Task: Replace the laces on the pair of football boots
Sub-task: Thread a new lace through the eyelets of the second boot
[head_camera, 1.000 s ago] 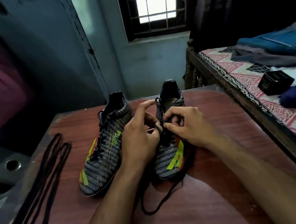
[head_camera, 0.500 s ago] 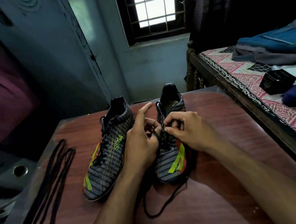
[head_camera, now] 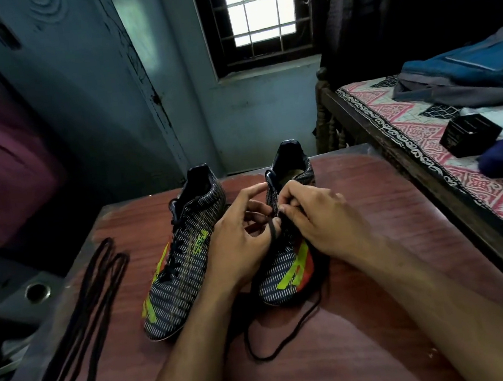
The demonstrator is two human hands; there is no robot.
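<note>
1. A dim room with blue-grey walls; a barred window [head_camera: 259,12] glows at the top centre, and a reddish wood-grain counter [head_camera: 370,209] with a smooth, slightly glossy top fills the lower middle of the frame.
2. Two football boots stand side by side at the counter's centre, toes toward the camera, both of black knit-look fabric with rows of pale dashes and neon-yellow stripes.
3. The left boot [head_camera: 180,260] is laced with a black cord; the right boot [head_camera: 287,273] also carries a red patch on its side.
4. The left hand [head_camera: 240,241] is curled and pinches a flat black lace [head_camera: 272,236] at the right boot's eyelets; its index finger points upward.
5. The right hand [head_camera: 318,217] is curled over the boot's throat, fingertips pinching at the same lace.
6. The lace's loose end trails in a thin loop on the counter below the right boot.
7. A bundle of long black spare laces [head_camera: 80,320] lies in the lower left.
8. On the right, a bed [head_camera: 425,147] has a pink patterned sheet, a small black box [head_camera: 470,139] and folded blue cloth [head_camera: 473,64].
</note>
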